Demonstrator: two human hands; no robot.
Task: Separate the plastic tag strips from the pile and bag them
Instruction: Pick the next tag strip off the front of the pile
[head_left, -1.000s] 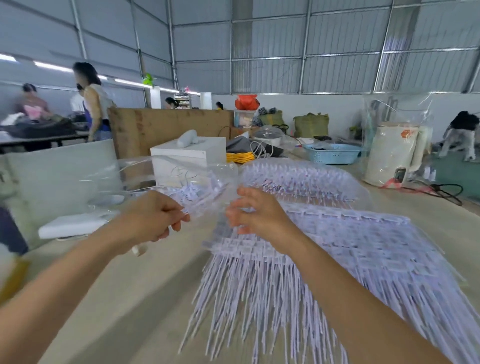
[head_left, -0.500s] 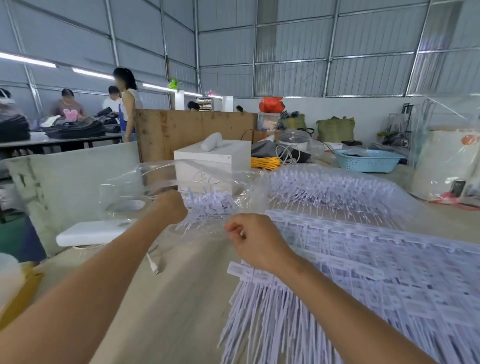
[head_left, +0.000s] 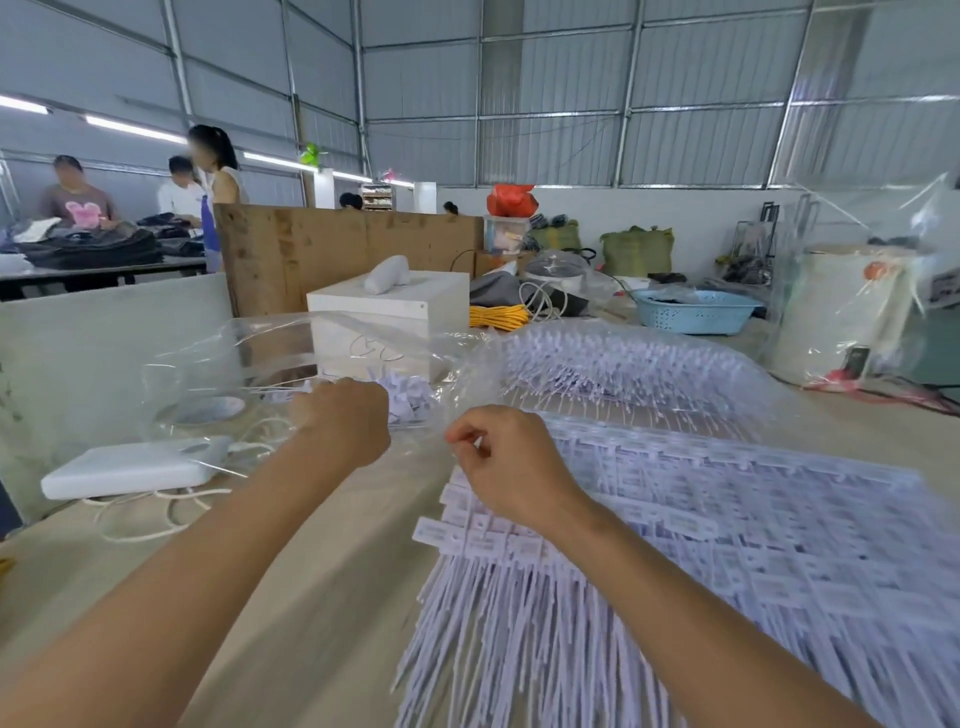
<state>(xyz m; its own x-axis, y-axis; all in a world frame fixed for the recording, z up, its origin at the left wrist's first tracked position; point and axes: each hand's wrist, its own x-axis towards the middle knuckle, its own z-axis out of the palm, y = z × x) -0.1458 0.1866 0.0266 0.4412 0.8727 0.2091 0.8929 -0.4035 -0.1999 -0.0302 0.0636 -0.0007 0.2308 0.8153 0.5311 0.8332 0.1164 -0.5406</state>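
A large pile of white plastic tag strips (head_left: 727, 561) covers the table on the right, tails fanning toward me. A clear plastic bag (head_left: 270, 358) lies open in front of me at centre left, with a few tag strips (head_left: 410, 395) inside. My left hand (head_left: 343, 421) is closed and reaches into the bag's mouth, next to those strips. My right hand (head_left: 504, 457) pinches the bag's clear edge just above the pile. A second clear bag full of tag strips (head_left: 623, 364) lies behind the pile.
A flat white device (head_left: 130, 470) with a cord lies at the left. A white box (head_left: 389, 317), yellow cable (head_left: 496, 314), blue basket (head_left: 691, 312) and a wrapped white roll (head_left: 841, 317) stand at the back. Several people work at a far left table.
My left hand has gone from gripping the bag's edge to reaching inside the bag. My right hand stays pinched at the bag's mouth. The view has turned left.
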